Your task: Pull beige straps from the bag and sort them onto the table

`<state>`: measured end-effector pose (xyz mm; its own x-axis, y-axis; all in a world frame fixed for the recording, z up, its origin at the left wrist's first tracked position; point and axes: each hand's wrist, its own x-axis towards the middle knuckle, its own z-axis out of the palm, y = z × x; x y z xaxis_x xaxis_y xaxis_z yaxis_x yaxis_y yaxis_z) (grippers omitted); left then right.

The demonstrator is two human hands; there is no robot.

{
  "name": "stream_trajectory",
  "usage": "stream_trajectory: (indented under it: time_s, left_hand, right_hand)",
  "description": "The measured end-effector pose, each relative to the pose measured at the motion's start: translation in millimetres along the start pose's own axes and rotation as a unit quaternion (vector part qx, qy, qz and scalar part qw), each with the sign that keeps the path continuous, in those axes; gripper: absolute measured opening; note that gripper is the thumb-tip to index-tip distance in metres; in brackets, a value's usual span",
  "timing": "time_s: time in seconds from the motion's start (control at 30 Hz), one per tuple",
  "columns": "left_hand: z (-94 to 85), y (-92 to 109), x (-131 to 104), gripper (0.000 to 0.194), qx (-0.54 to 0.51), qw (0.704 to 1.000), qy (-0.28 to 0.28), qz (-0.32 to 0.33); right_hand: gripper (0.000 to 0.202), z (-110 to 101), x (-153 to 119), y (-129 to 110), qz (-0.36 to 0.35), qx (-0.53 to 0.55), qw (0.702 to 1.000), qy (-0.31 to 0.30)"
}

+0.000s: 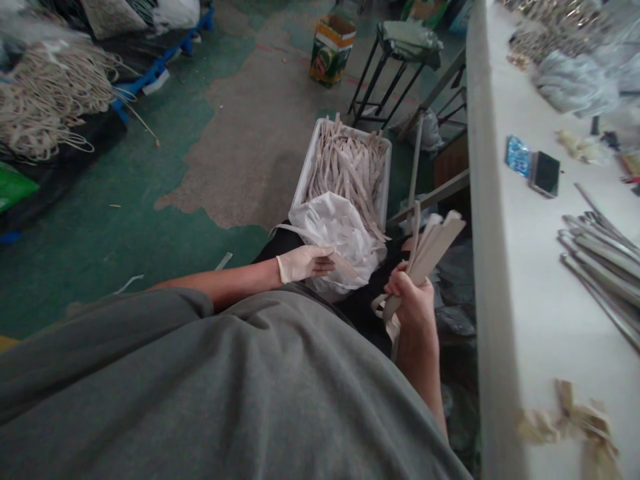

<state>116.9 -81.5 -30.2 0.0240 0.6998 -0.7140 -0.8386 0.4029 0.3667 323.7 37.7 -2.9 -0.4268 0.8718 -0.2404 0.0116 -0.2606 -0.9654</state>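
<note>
My left hand (306, 263), in a pale glove, is over a white plastic bag (327, 217) on my lap. Its fingers are closed on a flat beige strip (345, 267) that lies across the bag. My right hand (414, 297), bare, is wrapped round a bundle of flat beige strips (434, 247), their ends pointing up and away from me. Some thinner strips loop out below this fist. Just beyond the bag stands a white crate (387, 180) full of similar strips (345, 160).
A white table (525, 300) at the right bears a phone (545, 173), a blue packet (518, 156) and dark-edged strips (600, 253). Ahead are a stool (407, 43) and a cardboard box (331, 53). Coiled cords (55, 93) lie on a blue pallet at the left.
</note>
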Motion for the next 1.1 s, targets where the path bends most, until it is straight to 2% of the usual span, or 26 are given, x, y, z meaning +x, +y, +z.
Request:
stream_trajectory:
  time_s: [0.07, 0.13, 0.27, 0.33, 0.4, 0.47, 0.6, 0.63, 0.7, 0.8, 0.87, 0.9, 0.97, 1.0, 1.1]
  left_hand:
    - [-1.2, -0.7, -0.6, 0.015, 0.015, 0.999, -0.023, -0.021]
    - [-3.5, -2.4, -0.4, 0.019, 0.035, 0.997, -0.054, -0.039]
    - [-9.1, -6.7, 3.2, 0.021, 0.065, 0.992, -0.112, -0.009]
    - [-10.3, -8.3, 4.9, 0.021, 0.074, 0.990, -0.119, 0.017]
    - [-9.2, -9.6, 4.6, 0.024, 0.084, 0.988, -0.124, 0.028]
    - [-5.9, -11.3, 2.3, 0.027, 0.096, 0.985, -0.143, 0.016]
    - [-3.2, -14.5, -0.9, 0.031, 0.092, 0.974, -0.191, -0.083]
    - [-5.9, -13.9, 0.4, 0.034, 0.079, 0.974, -0.184, -0.104]
    - [-17.3, -7.7, 6.3, 0.042, 0.029, 0.987, -0.118, -0.108]
    - [-44.1, 18.9, 17.7, 0.041, -0.097, 0.994, 0.047, -0.008]
    - [-59.0, 45.6, 21.7, 0.035, -0.189, 0.968, 0.132, 0.096]
    - [-62.6, 59.1, 22.1, 0.032, -0.225, 0.951, 0.155, 0.145]
    - [-59.4, 80.6, 20.6, 0.027, -0.268, 0.922, 0.168, 0.224]
    - [-52.5, 86.7, 19.4, 0.025, -0.267, 0.919, 0.153, 0.248]
    - [-19.6, 81.4, 17.6, 0.022, -0.180, 0.942, 0.063, 0.275]
  right_hand:
    - [0.024, 3.5, 2.0, 2.6, 0.004, 0.003, 0.999, -0.034]
    - [0.021, 10.5, 1.5, 10.3, -0.012, -0.055, 0.995, -0.081]
    - [0.024, 26.2, 0.8, 26.8, -0.121, -0.171, 0.953, -0.217]
    - [0.019, 31.5, 2.2, 30.2, -0.166, -0.204, 0.933, -0.245]
    - [0.014, 35.3, 3.3, 30.1, -0.178, -0.236, 0.927, -0.230]
    - [0.016, 38.6, 3.2, 27.6, -0.169, -0.269, 0.929, -0.189]
    - [0.026, 39.6, -3.1, 18.7, -0.107, -0.261, 0.953, -0.108]
    - [0.026, 36.7, -6.6, 15.6, -0.087, -0.237, 0.963, -0.097]
    - [0.024, 25.4, -16.6, 8.4, -0.056, -0.182, 0.978, -0.088]
    - [0.016, -3.6, -37.2, -1.8, -0.032, -0.117, 0.989, -0.085]
    - [0.014, -23.4, -50.1, -4.8, -0.023, -0.070, 0.994, -0.083]
    - [0.015, -30.9, -55.1, -4.8, -0.018, -0.049, 0.995, -0.084]
    - [0.020, -37.3, -60.7, -2.3, -0.007, -0.018, 0.996, -0.087]
    - [0.023, -35.8, -61.2, -0.7, -0.002, -0.008, 0.996, -0.083]
    - [0.031, -17.1, -52.7, 1.7, 0.015, 0.020, 0.998, -0.052]
